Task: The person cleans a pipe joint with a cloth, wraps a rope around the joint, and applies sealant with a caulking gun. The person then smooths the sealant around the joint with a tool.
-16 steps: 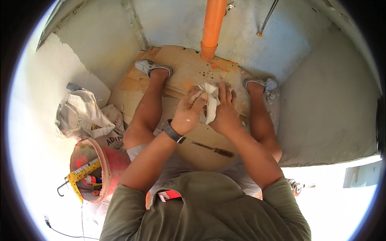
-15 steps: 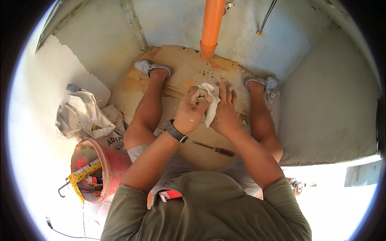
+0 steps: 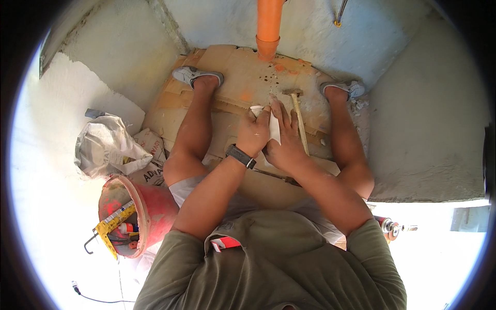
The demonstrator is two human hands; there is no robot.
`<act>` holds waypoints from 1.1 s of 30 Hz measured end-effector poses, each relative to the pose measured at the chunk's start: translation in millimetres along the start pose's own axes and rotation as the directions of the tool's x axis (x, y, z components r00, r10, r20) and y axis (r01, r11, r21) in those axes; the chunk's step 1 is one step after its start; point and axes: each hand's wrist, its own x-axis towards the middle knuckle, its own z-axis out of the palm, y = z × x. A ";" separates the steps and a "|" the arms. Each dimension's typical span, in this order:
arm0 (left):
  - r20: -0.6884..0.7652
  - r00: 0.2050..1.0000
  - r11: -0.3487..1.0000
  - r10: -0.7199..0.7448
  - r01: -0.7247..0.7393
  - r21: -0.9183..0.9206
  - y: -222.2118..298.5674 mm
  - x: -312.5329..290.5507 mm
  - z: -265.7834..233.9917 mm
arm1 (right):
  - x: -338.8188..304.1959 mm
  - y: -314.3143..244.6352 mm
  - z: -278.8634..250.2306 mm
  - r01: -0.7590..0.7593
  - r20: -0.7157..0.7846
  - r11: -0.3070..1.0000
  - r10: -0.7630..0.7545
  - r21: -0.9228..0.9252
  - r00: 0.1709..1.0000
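A folded white piece of paper or cloth (image 3: 275, 128) lies between my hands; I cannot tell which material it is. My left hand (image 3: 254, 133), with a dark watch at the wrist, is closed on it and presses it against my right hand. The fingers of my right hand (image 3: 287, 144) are stretched out, pointing away from me, and look dusty. Just right of them a hammer (image 3: 299, 121) with a pale wooden handle lies on the cardboard. Below the hands lies a screwdriver (image 3: 275, 175), its handle end partly behind my right forearm.
Cardboard sheets (image 3: 227, 67) cover the floor between my spread legs. An orange pipe (image 3: 268, 31) rises at the wall ahead. At left stand a red bucket (image 3: 157, 209) holding a yellow caulking gun (image 3: 114, 219) and a crumpled bag (image 3: 106, 147). A power tool (image 3: 388, 227) lies at right.
Both hands have drawn slightly apart from the far cardboard, uncovering the hammer. The white piece looks narrower and more folded. My left thumb now points forward along it. The whole view has shifted slightly.
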 end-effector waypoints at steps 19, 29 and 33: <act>0.575 0.809 0.986 0.121 -0.030 -0.166 65.3 -22.0 -50.8 | -10.5 -9.6 -73.2 -0.249 0.538 0.751 -0.164 0.612 0.827; 0.708 0.704 0.998 0.059 -0.033 -0.051 73.5 -28.3 -67.3 | -5.3 19.5 -84.2 -0.354 0.560 0.475 -0.420 0.806 0.714; 0.760 0.650 0.994 -0.003 -0.080 0.071 68.8 -27.7 -72.4 | 6.8 35.1 -102.6 -0.322 0.715 0.677 -0.441 0.661 0.542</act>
